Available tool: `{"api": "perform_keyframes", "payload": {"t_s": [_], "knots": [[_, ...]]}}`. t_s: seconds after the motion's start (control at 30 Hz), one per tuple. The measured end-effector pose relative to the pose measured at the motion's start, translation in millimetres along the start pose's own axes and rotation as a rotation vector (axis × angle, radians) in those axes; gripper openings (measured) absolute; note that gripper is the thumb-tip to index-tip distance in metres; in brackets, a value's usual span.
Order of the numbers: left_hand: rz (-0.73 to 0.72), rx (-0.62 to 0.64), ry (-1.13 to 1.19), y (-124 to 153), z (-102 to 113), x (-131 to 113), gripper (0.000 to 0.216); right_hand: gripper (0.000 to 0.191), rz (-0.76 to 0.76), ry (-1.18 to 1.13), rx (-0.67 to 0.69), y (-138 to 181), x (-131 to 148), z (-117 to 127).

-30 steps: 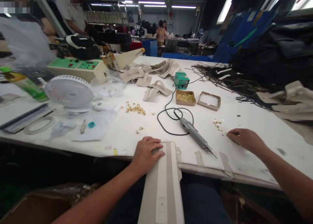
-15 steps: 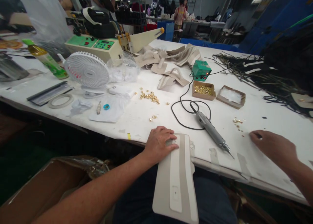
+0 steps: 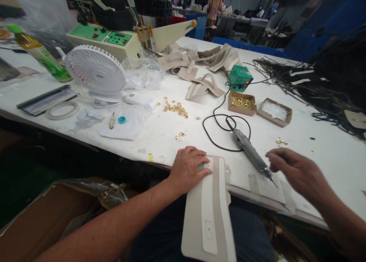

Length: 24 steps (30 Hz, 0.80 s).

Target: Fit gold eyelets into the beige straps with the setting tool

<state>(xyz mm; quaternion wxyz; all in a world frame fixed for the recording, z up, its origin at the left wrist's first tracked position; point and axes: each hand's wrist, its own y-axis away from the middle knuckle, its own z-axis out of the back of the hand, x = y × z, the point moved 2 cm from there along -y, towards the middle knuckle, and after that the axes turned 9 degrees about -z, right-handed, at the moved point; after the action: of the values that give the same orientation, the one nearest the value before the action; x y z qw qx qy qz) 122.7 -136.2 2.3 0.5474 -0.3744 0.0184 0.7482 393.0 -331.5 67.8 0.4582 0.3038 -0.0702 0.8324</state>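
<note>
My left hand [image 3: 187, 170] grips the upper end of a flat beige bag panel [image 3: 197, 216] with paler stripes, its thumb lying across the top face. The panel's far end rests at the table edge and the rest extends over my lap. My right hand [image 3: 296, 170] hovers with curled fingers beside the tip of a grey electric screwdriver [image 3: 250, 150]. Anything pinched in those fingers is too small to make out. A few tiny gold pieces [image 3: 281, 141] lie just beyond this hand. Two gold fittings [image 3: 180, 135] are on the table past my left hand.
Loose gold fittings [image 3: 177, 109] lie mid-table. Behind the screwdriver stand a carton of gold parts [image 3: 241, 103], another small carton [image 3: 275, 112] and a green power box [image 3: 240, 78]. A white fan [image 3: 95, 74] is at left; black cords [image 3: 303, 83] pile up at right.
My right hand has moved left from beside the tiny gold pieces to the screwdriver tip. My left hand keeps its hold on the bag panel. The camera view has shifted slightly.
</note>
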Motion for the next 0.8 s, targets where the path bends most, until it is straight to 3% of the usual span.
{"api": "perform_keyframes", "payload": {"t_s": [0.1,0.17,0.33,0.67,0.8], "knots": [[0.003,0.013,-0.008,-1,2,-1,0.027,0.033,0.245,-0.075,0.355,33,56,-54],[0.003,0.025,-0.017,-1,3,-1,0.027,0.031,0.353,-0.077,0.438,40,78,-82],[-0.013,0.022,-0.011,1,2,0,0.026,0.025,0.441,-0.008,0.449,33,88,-111],[-0.028,0.003,0.002,3,0,2,0.025,0.018,0.47,0.095,0.401,38,89,-116],[-0.021,0.003,0.009,2,0,1,0.023,0.015,0.412,0.091,0.36,39,90,-118]]}}
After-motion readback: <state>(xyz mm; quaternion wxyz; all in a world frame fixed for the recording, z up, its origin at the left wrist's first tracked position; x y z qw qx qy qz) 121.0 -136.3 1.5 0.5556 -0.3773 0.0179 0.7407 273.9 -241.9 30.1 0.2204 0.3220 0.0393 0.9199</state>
